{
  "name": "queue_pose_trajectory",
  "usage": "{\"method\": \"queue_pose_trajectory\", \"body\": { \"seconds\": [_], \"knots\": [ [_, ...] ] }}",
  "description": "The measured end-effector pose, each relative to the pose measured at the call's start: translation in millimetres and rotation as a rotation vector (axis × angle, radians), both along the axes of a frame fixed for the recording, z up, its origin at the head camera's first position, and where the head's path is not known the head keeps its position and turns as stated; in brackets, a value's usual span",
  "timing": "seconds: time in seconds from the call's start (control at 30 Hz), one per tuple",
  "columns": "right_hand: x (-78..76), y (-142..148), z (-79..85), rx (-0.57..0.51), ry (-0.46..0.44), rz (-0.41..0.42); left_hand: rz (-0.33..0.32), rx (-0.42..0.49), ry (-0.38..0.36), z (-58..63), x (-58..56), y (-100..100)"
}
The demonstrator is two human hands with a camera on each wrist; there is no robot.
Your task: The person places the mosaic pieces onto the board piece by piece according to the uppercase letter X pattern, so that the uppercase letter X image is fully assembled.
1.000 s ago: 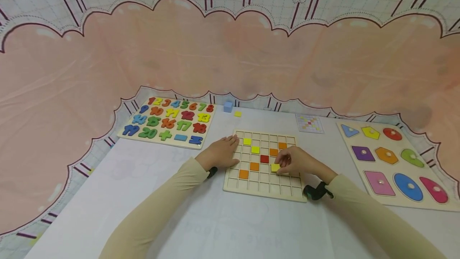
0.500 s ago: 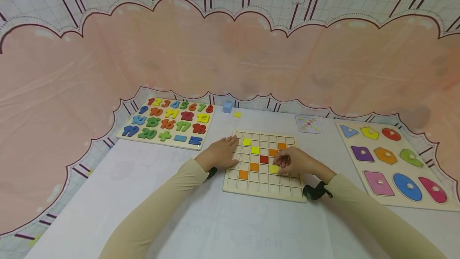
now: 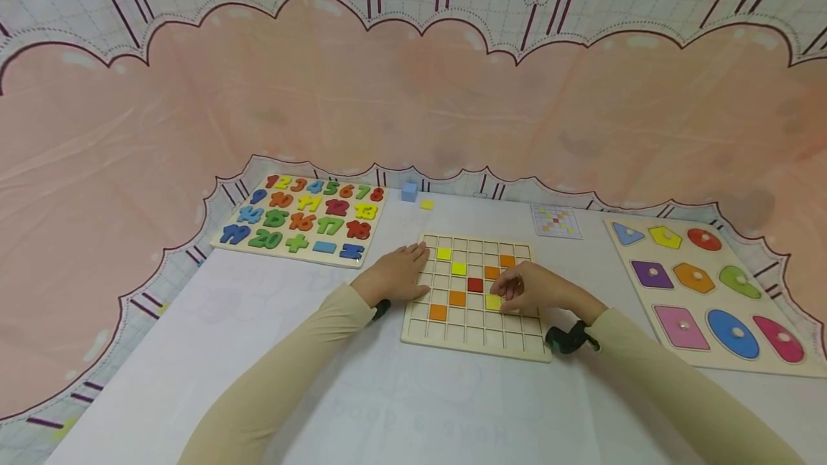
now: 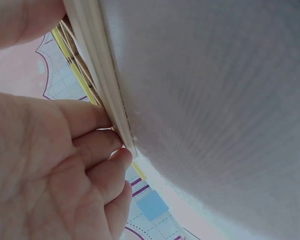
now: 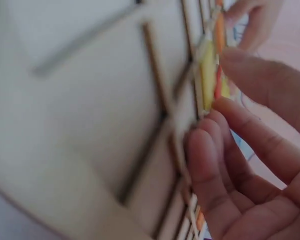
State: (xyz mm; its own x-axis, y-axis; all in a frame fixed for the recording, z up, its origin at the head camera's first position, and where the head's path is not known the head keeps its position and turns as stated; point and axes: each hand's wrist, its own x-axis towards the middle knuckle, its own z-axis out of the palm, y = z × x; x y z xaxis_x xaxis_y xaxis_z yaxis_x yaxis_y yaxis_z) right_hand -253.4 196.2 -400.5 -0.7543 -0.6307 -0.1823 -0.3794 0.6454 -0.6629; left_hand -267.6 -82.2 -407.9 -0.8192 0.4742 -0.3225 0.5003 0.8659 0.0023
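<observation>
A wooden grid board [image 3: 474, 339] lies on the white table, with several coloured square tiles in its cells. My left hand [image 3: 395, 275] rests against the board's left edge, and the left wrist view shows its fingertips touching the wooden rim [image 4: 102, 75]. Over the right half of the board is my right hand [image 3: 530, 287], its fingertips at a yellow tile [image 3: 493, 303] that lies flat in a cell. In the right wrist view, thumb and forefinger stand apart beside that yellow tile [image 5: 207, 75], with nothing pinched between them. A red tile [image 3: 475, 285] sits up and left of it.
A number puzzle board [image 3: 304, 221] stands at the back left, a shape puzzle board [image 3: 704, 293] at the right. Behind the grid board are a blue cube [image 3: 410, 191], a loose yellow tile [image 3: 427, 204] and a printed pattern card [image 3: 556, 222].
The yellow tile in my right fingers has gone down from slightly raised to flat in its cell, and the fingers have eased off it. My left hand has stayed in place.
</observation>
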Motion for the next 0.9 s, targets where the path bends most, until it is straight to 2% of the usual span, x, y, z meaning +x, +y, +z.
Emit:
{"method": "queue_pose_trajectory", "body": {
  "seconds": [0.23,0.47,0.67,0.9],
  "knots": [
    [-21.9,0.3,18.1,-0.065,-0.084,0.003,-0.003,0.002,0.003,2.6,0.1,-1.6],
    [-60.4,-11.3,35.8,-0.106,-0.1,0.022,-0.012,-0.005,0.013,3.8,-1.8,-3.4],
    [-91.9,-31.7,41.5,-0.122,-0.051,-0.011,-0.012,0.009,0.018,1.9,-0.3,-2.7],
    [-122.9,-67.6,35.7,-0.163,-0.026,-0.066,-0.007,-0.001,0.01,2.3,1.2,-0.2]
  ]
}}
